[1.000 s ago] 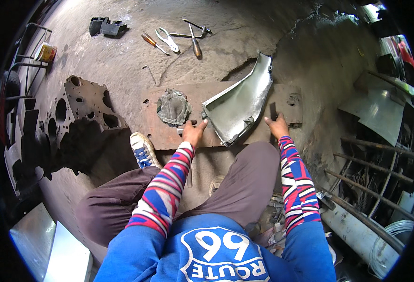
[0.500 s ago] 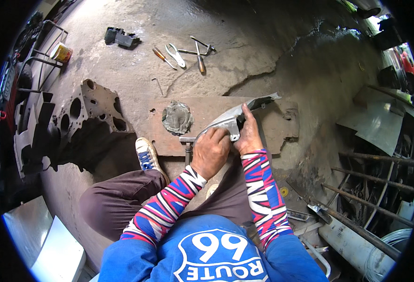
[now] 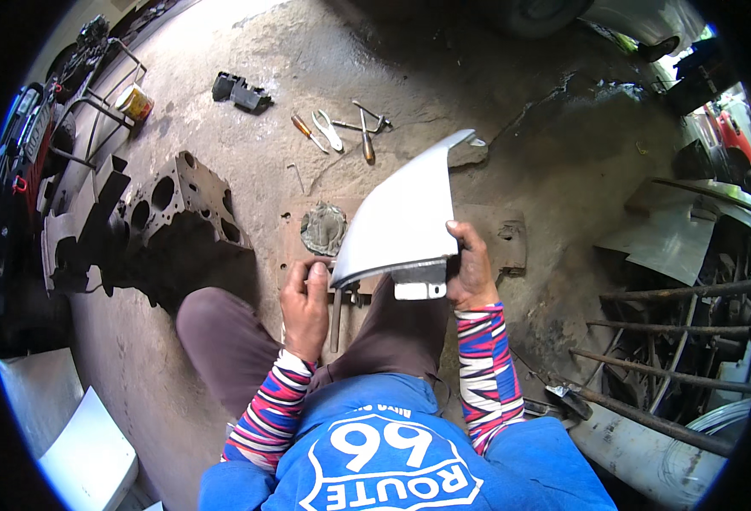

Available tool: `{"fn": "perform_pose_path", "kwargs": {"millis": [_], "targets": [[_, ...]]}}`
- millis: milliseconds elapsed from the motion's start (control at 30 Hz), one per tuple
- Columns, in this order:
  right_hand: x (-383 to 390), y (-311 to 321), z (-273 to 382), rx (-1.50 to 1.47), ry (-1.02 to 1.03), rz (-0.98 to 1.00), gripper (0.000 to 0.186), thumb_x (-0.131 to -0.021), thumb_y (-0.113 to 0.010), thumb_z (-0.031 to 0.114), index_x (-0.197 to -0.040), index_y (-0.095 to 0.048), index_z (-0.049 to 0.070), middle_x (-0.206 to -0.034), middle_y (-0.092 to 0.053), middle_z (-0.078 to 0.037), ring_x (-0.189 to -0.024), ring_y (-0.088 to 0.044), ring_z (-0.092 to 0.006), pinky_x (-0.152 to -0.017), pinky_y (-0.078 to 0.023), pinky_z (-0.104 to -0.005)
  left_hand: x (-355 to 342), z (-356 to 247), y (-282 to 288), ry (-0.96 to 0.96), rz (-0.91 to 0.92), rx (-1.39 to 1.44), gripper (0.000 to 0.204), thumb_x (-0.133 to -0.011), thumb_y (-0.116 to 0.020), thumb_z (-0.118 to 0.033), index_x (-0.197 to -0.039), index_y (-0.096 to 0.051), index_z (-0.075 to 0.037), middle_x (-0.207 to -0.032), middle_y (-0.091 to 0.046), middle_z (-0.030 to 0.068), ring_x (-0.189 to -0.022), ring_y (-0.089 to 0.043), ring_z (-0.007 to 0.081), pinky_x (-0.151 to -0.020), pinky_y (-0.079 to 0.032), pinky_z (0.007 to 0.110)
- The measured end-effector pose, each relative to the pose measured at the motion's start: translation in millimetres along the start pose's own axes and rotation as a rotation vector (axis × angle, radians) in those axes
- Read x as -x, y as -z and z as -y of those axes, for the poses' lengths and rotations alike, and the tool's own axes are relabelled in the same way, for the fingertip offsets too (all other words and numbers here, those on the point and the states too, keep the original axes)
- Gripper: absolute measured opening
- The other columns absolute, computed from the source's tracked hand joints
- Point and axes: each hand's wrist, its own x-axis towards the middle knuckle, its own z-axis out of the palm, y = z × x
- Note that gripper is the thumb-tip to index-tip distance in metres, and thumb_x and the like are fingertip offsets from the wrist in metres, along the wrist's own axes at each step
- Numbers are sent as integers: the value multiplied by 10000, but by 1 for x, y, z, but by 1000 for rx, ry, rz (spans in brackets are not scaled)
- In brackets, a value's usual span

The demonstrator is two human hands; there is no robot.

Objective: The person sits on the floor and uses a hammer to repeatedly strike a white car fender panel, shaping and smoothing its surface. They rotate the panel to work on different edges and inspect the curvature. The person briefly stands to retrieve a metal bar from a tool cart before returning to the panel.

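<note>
A curved white metal panel (image 3: 397,204), with a dark bracket on its lower edge, is tilted up over a worn board (image 3: 494,209). My right hand (image 3: 469,264) is closed on the panel's right edge. My left hand (image 3: 305,311) has curled fingers beside its lower left corner; what they grip is hidden. Beside that hand a metal tool's handle (image 3: 335,324) points down, its head partly hidden behind fingers and panel. A grey crumpled round pad (image 3: 322,228) lies on the board, above my left hand.
A rusty engine block (image 3: 188,196) stands left. Screwdrivers (image 3: 367,146), pliers (image 3: 326,129), a bent rod (image 3: 296,175) and a black part (image 3: 241,94) lie on the floor. Metal sheets (image 3: 665,238) and bars (image 3: 673,366) are right, a bucket (image 3: 134,102) upper left, a vehicle wheel (image 3: 535,12) at top.
The panel has turned from its hollow side lying on the board to its white outer face raised. My right hand has taken hold of it; my left has pulled back leftward from its bracket.
</note>
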Motion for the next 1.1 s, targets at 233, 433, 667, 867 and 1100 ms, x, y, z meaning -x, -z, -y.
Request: {"fn": "perform_pose_path", "kwargs": {"millis": [233, 433, 667, 867, 1100], "targets": [[39, -29, -7, 63, 19, 169, 470, -861, -625, 349, -1105, -655, -52, -987, -697, -119, -904, -674, -212, -827, -539, -334, -36, -9, 32, 546, 440, 495, 693, -937, -614, -554, -1226, -562, 73, -1095, -630, 145, -976, -622, 212, -847, -514, 341], [54, -63, -6, 3, 127, 162, 540, -998, -498, 416, -1281, -573, -38, -1152, -678, -134, -1038, -662, -217, -919, -523, -348, -49, -12, 37, 374, 390, 551, 654, -910, -676, -537, -1183, -578, 50, -978, -649, 89, -835, -634, 144, -747, -531, 278], [39, -84, -14, 13, 62, 14, 469, -1056, -422, 366, -1371, -532, 35, -1271, -641, -119, -1110, -654, -232, -921, -560, -343, -71, -7, 64, 226, 491, 529, 695, -871, -740, -500, -1268, -540, 34, -1020, -649, 92, -860, -643, 146, -767, -546, 281], [23, -62, -31, -163, -76, 135, 409, -1043, -421, 257, -1321, -559, -9, -1187, -686, -127, -1014, -700, -234, -883, -582, -341, -76, -23, 83, 515, 513, 738, 593, -936, -656, -398, -1285, -513, 60, -1065, -661, 126, -895, -678, 200, -800, -567, 317], [7, -25, -62, 682, 354, 149, 334, -982, -520, 253, -1159, -646, -1, -1094, -714, -146, -995, -700, -266, -882, -581, -423, -67, -36, 88, 731, 477, 1137, 306, -979, -605, -255, -1147, -595, 2, -965, -709, 120, -781, -728, 184, -634, -620, 291]]}}
